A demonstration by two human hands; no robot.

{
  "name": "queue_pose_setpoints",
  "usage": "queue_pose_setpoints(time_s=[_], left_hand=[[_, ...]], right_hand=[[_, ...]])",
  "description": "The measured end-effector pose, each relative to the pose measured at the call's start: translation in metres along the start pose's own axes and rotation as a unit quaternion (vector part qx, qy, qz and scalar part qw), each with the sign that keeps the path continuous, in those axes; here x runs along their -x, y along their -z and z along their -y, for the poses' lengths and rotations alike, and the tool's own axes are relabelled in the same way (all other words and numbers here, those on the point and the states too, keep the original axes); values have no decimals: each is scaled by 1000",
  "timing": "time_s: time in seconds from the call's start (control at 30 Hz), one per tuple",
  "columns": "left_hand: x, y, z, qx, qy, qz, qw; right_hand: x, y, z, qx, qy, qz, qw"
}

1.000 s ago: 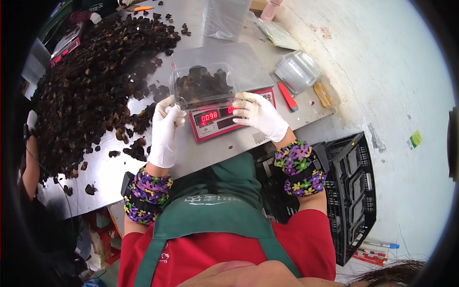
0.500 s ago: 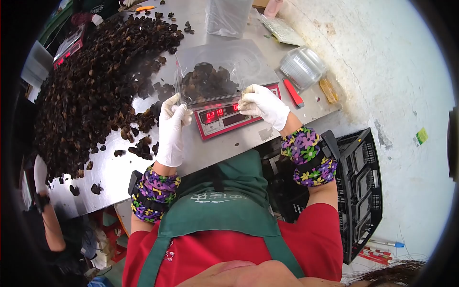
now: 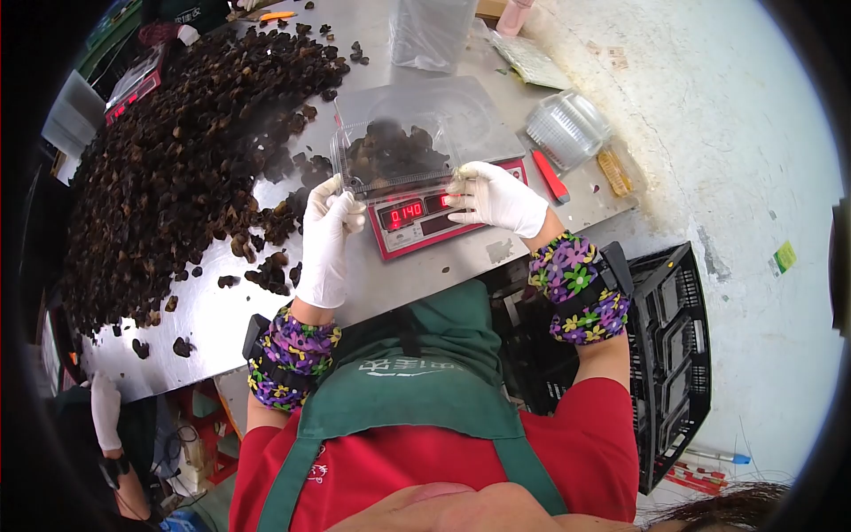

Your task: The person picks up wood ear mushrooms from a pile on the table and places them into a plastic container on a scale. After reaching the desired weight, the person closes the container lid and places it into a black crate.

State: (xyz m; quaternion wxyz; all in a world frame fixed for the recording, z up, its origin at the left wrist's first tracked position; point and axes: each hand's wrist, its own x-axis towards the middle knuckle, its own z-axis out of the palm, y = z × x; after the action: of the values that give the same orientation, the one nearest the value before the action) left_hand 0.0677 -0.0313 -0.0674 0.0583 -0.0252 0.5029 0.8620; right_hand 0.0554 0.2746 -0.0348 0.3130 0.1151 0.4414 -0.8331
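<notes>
A clear plastic clamshell box holds dark, crinkled pieces that look like dried wood ear mushrooms. It is over a red-edged digital scale, whose lit display reads 0.140. With white-gloved fingers pinched, my left hand grips the box's front left corner. My right hand, also gloved, has its fingers closed at the front right corner. The lid's exact position is hard to make out through the clear plastic.
A large heap of the dark pieces covers the table's left side. Stacked clear boxes, a red cutter and a clear bin lie beyond the scale. Black crates stand at right. Another person's gloved hand shows lower left.
The scale's reading has gone from 0219 to 0.140. Both my hands keep nearly the same place at the box. The other person's hand at lower left has moved down, away from the heap.
</notes>
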Motion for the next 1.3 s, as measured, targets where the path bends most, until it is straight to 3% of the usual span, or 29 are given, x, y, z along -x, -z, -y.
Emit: queue_pose_setpoints(time_s=[0.3, 0.6, 0.67, 0.8, 0.87, 0.97, 1.1, 1.3], left_hand=[[4, -8, -5, -14, 21, -3, 1000], [3, 0, 1, -20, 13, -5, 1000], [4, -2, 1, -22, 5, -13, 1000], [8, -5, 0, -27, -4, -23, 999], [10, -7, -7, -26, 21, -20, 999], [6, -4, -10, -18, 41, -12, 999], [5, -9, -13, -46, 44, 8, 998], [29, -31, 7, -18, 62, -2, 998]], right_hand=[[9, -3, 4, 32, 28, 28, 999], [12, -34, -3, 225, 103, -92, 965], [10, -43, -4, 353, 135, -181, 908], [6, -38, -5, 379, 147, -190, 894], [15, -35, -5, 228, 132, -144, 954], [23, -16, -9, 122, 118, -144, 975], [25, -12, -45, 65, 100, -116, 986], [4, -76, -98, -99, 204, -97, 969]])
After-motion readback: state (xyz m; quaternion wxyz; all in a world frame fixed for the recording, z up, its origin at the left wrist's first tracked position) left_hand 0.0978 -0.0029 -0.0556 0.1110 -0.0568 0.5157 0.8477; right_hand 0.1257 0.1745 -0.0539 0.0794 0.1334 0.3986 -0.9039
